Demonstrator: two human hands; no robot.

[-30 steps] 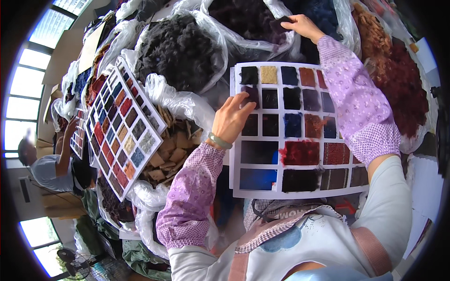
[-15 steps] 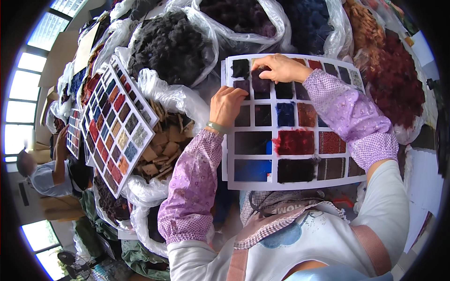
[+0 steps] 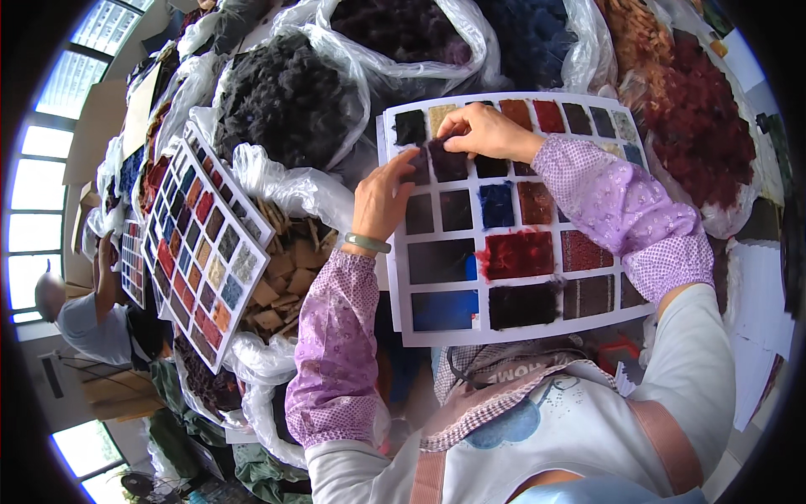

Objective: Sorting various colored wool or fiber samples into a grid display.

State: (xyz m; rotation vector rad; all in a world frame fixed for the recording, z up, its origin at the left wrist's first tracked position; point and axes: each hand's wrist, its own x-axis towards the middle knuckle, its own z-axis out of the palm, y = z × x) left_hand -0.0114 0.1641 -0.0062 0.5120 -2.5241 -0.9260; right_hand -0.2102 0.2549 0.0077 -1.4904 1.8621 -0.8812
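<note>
A white sample board (image 3: 525, 334) with rows of framed fibre swatches lies tilted in front of me. My right hand (image 3: 491, 134) reaches over its upper part, thumb and fingers pinching dark purple fibre (image 3: 448, 164) in a second-row window. At the board's left edge is my left hand (image 3: 379, 203), its fingertips by the dark swatch (image 3: 417, 168) in the first column. Its thumb and index finger stand apart, with nothing visible between them. Below lie a fluffy blue swatch (image 3: 496, 206), a red swatch (image 3: 519, 254) with stray fibres, and a black swatch (image 3: 523, 305).
Plastic-lined bags of loose fibre surround the board: dark grey (image 3: 281, 101), blue (image 3: 529, 42) and dark red (image 3: 701, 126). More swatch boards (image 3: 197, 252) stand at the left above a bag of brown pieces (image 3: 290, 273). Another person (image 3: 92, 315) is at the far left.
My right hand has shifted slightly left and down, its fingers now pinched at the dark purple swatch. My left hand has moved left and its fingers have spread. The board appears slightly further left.
</note>
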